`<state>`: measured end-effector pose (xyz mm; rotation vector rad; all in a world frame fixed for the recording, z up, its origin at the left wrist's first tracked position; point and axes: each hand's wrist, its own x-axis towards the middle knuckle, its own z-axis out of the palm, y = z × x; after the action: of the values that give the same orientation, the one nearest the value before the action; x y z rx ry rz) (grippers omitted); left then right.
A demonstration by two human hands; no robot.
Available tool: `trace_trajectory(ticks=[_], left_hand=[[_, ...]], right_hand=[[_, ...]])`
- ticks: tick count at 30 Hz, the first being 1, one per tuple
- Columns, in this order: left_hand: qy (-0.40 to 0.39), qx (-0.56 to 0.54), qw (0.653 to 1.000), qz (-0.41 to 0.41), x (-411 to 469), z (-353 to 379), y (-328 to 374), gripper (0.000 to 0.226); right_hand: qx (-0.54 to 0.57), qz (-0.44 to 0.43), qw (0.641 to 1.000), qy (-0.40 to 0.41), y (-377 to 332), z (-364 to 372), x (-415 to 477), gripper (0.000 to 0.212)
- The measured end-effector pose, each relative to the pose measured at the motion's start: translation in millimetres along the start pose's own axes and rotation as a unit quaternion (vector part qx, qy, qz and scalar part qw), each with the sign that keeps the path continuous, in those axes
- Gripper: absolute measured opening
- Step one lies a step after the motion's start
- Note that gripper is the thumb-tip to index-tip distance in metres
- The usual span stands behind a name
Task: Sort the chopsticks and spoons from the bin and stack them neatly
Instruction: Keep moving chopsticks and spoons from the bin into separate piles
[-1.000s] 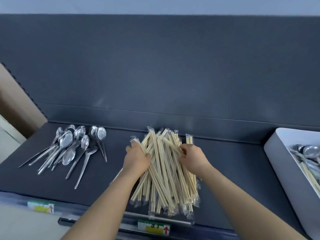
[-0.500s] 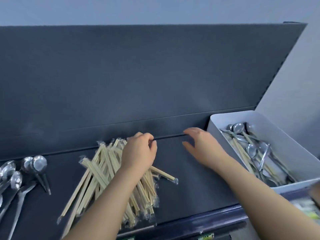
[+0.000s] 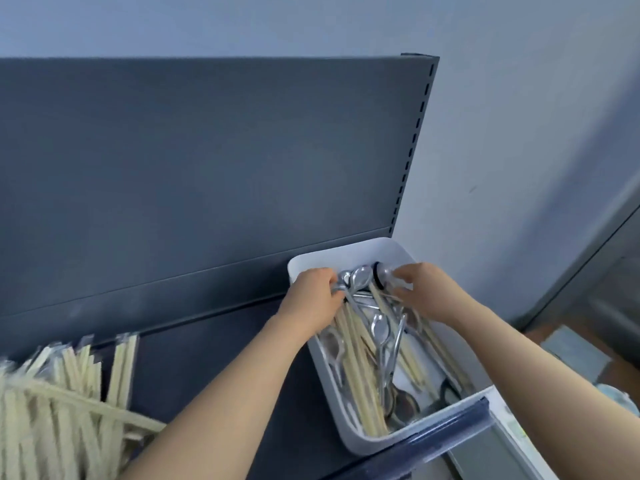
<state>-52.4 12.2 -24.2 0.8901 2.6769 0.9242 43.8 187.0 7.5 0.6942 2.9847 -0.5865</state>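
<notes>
A white bin (image 3: 346,254) stands at the right end of the dark shelf (image 3: 214,355). It holds a jumble of wrapped chopsticks (image 3: 360,372) and metal spoons (image 3: 382,332). Both my hands are inside its far end. My left hand (image 3: 311,301) curls its fingers round a spoon (image 3: 343,280) by the left wall. My right hand (image 3: 427,292) reaches among the spoon bowls and chopstick tips; blur hides whether it holds anything. The sorted chopstick pile (image 3: 62,407) lies at the lower left, blurred. The sorted spoons are out of frame.
The shelf's dark back panel (image 3: 207,161) rises right behind the bin. A blue-edged strip (image 3: 450,427) runs along the shelf front. Right of the shelf are a pale wall (image 3: 519,133) and the floor (image 3: 571,348).
My view swung right from the chopstick pile to the bin. My left hand left the pile, and both hands moved into the bin's far end.
</notes>
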Motion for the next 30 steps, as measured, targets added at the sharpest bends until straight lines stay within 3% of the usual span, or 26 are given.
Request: trace_trajectory(ticks=[2,4,7,10,15,20,23,27,30], left_hand=[[-0.021,0.038,0.998,-0.035,20.8,18.5,4.4,0.018],[-0.042,0.084,0.993,-0.073,36.5,33.7,5.5,0.021],[-0.069,0.118,0.98,-0.141,51.7,48.7,2.1,0.024],[-0.094,0.127,0.969,-0.189,60.3,53.9,-2.1,0.026],[-0.117,0.144,0.964,-0.191,61.6,50.2,-3.1,0.015],[-0.127,0.1,0.963,-0.217,56.8,44.0,-0.2,0.009],[-0.159,0.055,0.955,-0.245,52.8,41.9,5.8,0.016],[-0.156,0.049,0.954,-0.25,48.6,41.2,5.2,0.011],[-0.15,0.065,0.951,-0.263,47.5,46.9,5.6,0.021]], right_hand=[[-0.001,-0.006,1.0,-0.03,16.1,4.3,18.8,0.009],[-0.001,-0.013,0.998,-0.058,26.5,14.4,37.6,0.03],[0.002,-0.018,0.994,-0.111,32.9,27.7,59.6,0.022],[0.029,-0.037,0.988,-0.146,35.1,40.6,78.0,0.031],[0.032,-0.067,0.983,-0.167,24.2,54.9,89.2,0.043],[0.042,-0.079,0.976,-0.198,17.4,60.2,95.3,0.023],[0.042,-0.066,0.975,-0.206,20.1,59.3,94.3,0.022],[0.045,-0.058,0.978,-0.195,30.8,47.6,90.5,0.017],[0.085,-0.053,0.982,-0.16,41.9,39.9,87.2,0.01]])
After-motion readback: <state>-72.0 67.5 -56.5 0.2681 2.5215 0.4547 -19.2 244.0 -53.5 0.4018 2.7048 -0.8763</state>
